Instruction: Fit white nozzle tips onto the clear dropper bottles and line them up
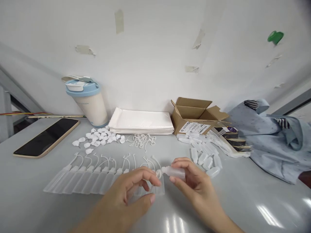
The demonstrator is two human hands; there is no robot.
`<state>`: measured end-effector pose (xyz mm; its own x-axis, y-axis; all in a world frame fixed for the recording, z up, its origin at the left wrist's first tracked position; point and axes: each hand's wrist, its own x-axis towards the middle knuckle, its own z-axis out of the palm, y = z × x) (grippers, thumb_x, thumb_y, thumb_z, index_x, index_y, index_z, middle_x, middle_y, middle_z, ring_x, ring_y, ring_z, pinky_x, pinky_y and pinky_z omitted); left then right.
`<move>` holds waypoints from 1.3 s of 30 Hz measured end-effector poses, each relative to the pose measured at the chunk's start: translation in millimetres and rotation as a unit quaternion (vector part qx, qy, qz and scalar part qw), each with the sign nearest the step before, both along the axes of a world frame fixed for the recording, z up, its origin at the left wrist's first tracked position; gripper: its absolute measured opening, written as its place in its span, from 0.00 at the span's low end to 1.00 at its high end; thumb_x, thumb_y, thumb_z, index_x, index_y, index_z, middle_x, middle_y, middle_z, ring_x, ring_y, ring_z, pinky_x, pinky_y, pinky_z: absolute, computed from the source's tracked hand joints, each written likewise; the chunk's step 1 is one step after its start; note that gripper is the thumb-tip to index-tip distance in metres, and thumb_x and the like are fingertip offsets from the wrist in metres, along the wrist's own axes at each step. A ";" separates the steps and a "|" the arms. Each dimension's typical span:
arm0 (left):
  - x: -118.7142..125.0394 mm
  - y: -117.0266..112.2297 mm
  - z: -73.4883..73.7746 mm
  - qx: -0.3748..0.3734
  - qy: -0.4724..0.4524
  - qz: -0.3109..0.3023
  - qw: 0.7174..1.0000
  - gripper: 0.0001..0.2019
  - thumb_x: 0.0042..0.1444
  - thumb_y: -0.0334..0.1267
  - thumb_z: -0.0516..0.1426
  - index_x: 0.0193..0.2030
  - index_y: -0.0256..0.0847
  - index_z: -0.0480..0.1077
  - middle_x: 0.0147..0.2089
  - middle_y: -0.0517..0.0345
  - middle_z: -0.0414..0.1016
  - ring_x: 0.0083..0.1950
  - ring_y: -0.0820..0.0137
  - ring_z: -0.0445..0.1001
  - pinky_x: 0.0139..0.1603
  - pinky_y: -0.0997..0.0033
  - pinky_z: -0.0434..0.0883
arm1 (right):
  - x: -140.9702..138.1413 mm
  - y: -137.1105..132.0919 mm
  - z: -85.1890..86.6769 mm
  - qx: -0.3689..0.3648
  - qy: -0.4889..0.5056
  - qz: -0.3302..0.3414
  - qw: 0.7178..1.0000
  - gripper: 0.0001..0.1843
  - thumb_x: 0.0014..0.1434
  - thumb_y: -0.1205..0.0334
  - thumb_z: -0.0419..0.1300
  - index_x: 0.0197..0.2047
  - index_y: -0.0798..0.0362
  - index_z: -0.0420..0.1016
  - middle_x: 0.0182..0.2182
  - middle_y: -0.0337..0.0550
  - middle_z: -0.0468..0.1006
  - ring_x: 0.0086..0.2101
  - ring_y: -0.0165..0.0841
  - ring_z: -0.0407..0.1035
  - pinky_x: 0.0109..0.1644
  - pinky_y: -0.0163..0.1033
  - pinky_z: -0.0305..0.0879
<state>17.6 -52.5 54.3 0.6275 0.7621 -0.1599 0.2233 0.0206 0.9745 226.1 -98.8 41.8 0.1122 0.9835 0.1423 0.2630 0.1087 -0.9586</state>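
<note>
My right hand [194,184] pinches a small clear plastic bottle [175,171], held sideways with its nozzle pointing left. My left hand [132,191] has its fingers closed at the nozzle, pinching a small white tethered cap [159,173] there. Just beyond my left hand lies a row of several clear bottles with white looped caps [94,179], side by side on the grey table [243,200].
Loose white caps [99,137] and white loops [143,140] lie further back. Empty clear bottles [206,155] are piled right of centre by an open cardboard box [194,118]. A phone [47,137], a blue-lidded cup [88,102], stacked white sheets [141,123] and blue cloth [272,139] surround them.
</note>
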 end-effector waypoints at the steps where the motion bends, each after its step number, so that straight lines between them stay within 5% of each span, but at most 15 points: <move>1: 0.0 -0.9 -1.0 -0.007 0.002 0.009 1.000 0.09 0.55 0.43 0.57 0.42 0.47 0.73 0.48 0.56 0.73 0.49 0.64 0.71 0.54 0.62 0.68 | -0.2 -1.4 1.6 -0.014 0.028 0.004 0.999 0.05 0.57 0.63 0.63 0.38 0.47 0.74 0.38 0.42 0.74 0.39 0.34 0.71 0.37 0.35 0.71; 16: 1.5 2.0 3.3 -0.177 -0.084 -0.050 0.979 0.07 0.52 0.43 0.58 0.30 0.42 0.70 0.29 0.61 0.68 0.32 0.71 0.64 0.32 0.73 0.60 | -4.1 -14.0 5.6 -0.147 0.239 0.037 0.959 0.13 0.48 0.55 0.72 0.32 0.49 0.73 0.34 0.39 0.73 0.30 0.30 0.66 0.32 0.33 0.64; 26: 2.9 -2.1 6.2 -0.169 -0.095 -0.038 0.980 0.05 0.52 0.39 0.58 0.29 0.42 0.71 0.28 0.63 0.68 0.31 0.72 0.63 0.34 0.73 0.60 | -16.1 -14.5 -0.4 -0.170 0.359 0.105 0.912 0.14 0.48 0.57 0.73 0.34 0.48 0.73 0.33 0.35 0.74 0.30 0.28 0.70 0.39 0.34 0.66; 33: 8.1 -1.3 4.1 -0.168 -0.036 -0.002 0.985 0.08 0.55 0.43 0.58 0.38 0.43 0.68 0.25 0.66 0.69 0.29 0.73 0.67 0.34 0.73 0.62 | -15.8 -18.5 -17.6 -0.117 0.253 0.106 0.955 0.15 0.51 0.58 0.71 0.41 0.48 0.74 0.31 0.38 0.77 0.35 0.31 0.72 0.40 0.37 0.67; 39: 8.0 1.0 -4.9 -0.150 -0.049 -0.039 0.987 0.08 0.58 0.44 0.58 0.37 0.41 0.72 0.28 0.64 0.73 0.29 0.74 0.69 0.34 0.75 0.66 | -16.5 -19.7 -34.5 -0.010 0.197 0.146 0.969 0.23 0.54 0.64 0.69 0.53 0.41 0.74 0.33 0.38 0.78 0.32 0.29 0.74 0.37 0.34 0.71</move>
<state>25.6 -51.6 49.4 0.7057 0.6388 -0.3065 0.1402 0.2981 0.9442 209.6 -118.4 7.3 -0.1291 0.9838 0.1245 -0.1636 0.1027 -0.9812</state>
